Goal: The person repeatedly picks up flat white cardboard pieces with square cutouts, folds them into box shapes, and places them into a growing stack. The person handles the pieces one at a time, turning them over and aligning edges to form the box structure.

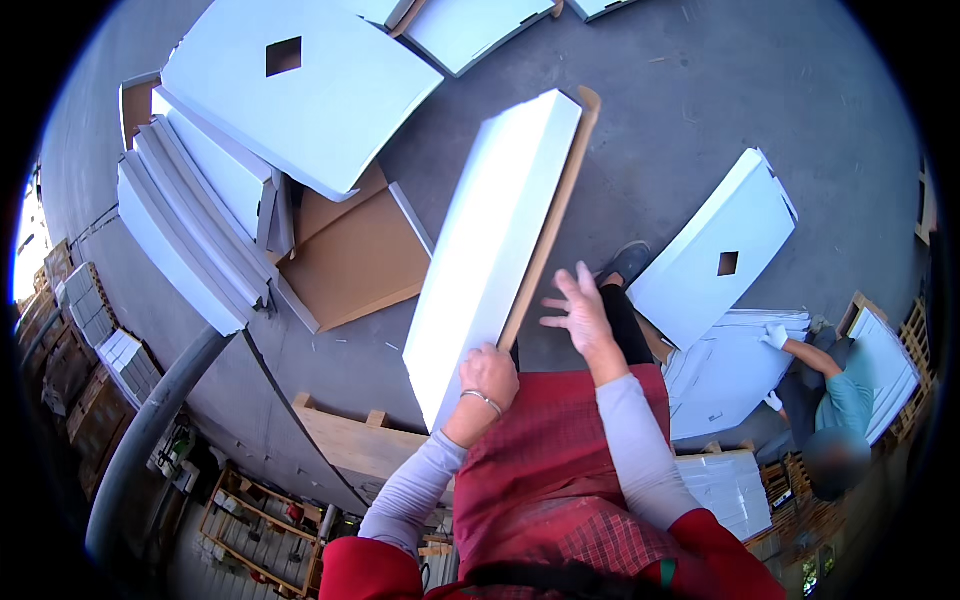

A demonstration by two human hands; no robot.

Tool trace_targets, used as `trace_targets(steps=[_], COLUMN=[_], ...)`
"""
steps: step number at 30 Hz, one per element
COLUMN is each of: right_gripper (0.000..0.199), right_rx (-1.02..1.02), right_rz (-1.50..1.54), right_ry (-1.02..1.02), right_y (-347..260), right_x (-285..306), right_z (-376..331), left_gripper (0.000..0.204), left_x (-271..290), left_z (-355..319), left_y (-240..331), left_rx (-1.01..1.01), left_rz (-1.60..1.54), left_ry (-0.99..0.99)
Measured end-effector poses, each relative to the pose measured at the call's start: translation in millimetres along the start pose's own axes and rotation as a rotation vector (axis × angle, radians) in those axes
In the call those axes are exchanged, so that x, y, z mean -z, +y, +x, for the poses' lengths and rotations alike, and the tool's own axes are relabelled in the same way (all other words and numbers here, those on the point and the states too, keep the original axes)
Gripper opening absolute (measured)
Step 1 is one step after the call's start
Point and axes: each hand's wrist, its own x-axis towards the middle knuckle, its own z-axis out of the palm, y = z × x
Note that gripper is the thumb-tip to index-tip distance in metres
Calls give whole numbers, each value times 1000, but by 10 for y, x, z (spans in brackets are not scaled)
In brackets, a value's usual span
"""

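Note:
A long white cardboard box piece [490,230] with a brown inner edge stands tilted in front of me. My left hand [488,385], with a bangle at the wrist, is closed on its near end, at the brown edge. To the right of the piece, my right hand [580,308] is apart from it, fingers spread, with nothing in them. Left of the piece lies an open brown cardboard tray [360,260]. Beyond that is a large white box lid [320,110] with a square hole.
Folded white cardboard pieces [185,215] lean together at left, near a grey pipe [160,430]. At right, another holed white box [715,245] lies near a flat white stack [735,375]. A co-worker in a green top [848,395] and white gloves reaches over that stack.

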Motion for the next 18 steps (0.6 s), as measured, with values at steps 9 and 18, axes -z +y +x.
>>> trace_targets(steps=[9, 18], right_gripper=[31, 18], right_rx=[223, 634], right_rz=[105, 159], right_ry=[279, 64], right_y=[266, -765], right_x=[447, 282], right_z=[-366, -2129], left_gripper=[20, 83], left_x=[852, 1742], left_z=[-911, -1446], left_y=[378, 524], left_rx=[-335, -293], left_rz=[-191, -37], left_ry=[249, 649])
